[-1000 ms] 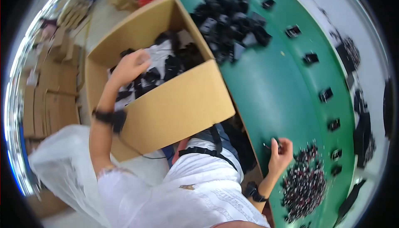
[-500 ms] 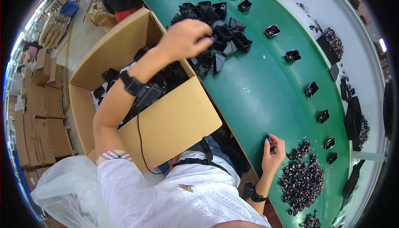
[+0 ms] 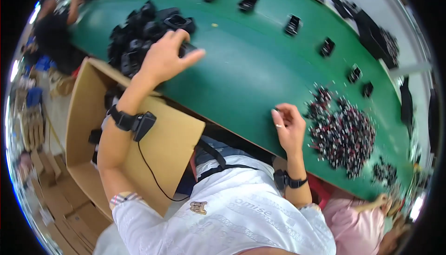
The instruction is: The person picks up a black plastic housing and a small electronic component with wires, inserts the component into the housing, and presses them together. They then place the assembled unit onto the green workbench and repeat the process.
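Note:
My left hand [image 3: 166, 57] is at the right side of a heap of black plastic housings [image 3: 134, 46] on the green table. Between its thumb and fingers sits a black housing [image 3: 186, 49], mostly covered by the hand. My right hand [image 3: 291, 127] is over the table near its front edge, with the fingers curled in and the thumb against them. What it holds, if anything, is too small to make out. Just right of it lies a big pile of small black, white and red wired parts [image 3: 344, 136].
A row of black housings [image 3: 247, 2] curves along the green table [image 3: 232, 78]. An opened cardboard box [image 3: 172, 148] holding more black pieces stands against the table at left. One person [image 3: 53, 29] is at far left, another in pink [image 3: 355, 220] at lower right.
The view has turned to the right, so the table lies more crosswise. The left hand now has a black housing between thumb and fingers. The right hand's fingers stay curled.

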Tool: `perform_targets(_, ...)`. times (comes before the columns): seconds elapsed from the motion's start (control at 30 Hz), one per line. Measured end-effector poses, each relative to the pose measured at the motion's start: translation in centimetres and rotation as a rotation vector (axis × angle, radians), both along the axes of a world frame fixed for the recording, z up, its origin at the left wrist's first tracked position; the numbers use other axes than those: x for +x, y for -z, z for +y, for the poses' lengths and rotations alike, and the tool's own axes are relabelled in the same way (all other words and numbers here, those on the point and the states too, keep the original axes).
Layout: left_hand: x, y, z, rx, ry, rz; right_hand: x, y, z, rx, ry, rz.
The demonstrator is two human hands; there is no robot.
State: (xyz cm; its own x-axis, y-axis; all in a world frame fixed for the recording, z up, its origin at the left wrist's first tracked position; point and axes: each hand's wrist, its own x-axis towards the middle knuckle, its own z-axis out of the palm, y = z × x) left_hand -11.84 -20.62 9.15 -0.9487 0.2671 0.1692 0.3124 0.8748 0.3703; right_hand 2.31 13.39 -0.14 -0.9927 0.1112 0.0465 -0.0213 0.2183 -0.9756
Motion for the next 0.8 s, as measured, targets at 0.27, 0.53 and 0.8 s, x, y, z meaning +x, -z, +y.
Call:
perform_targets(0.27, -3.0, -6.4, 17.9, 0.451, 0.275, -0.563, -0.2, -0.2, 0.6, 0.089, 0.061, 0.090)
perform_targets(0.53, 3.8, 3.5, 24.0, 1.440, 0.284, -0.607, 1.9, -0.7, 3.8, 0.046, 0.144, 0.245)
perform_targets(0.8, 13.5, 9.0, 18.1, 1.333, 0.177, -0.693, 3.3, -1.4, 4.0, 0.312, -0.038, 0.237)
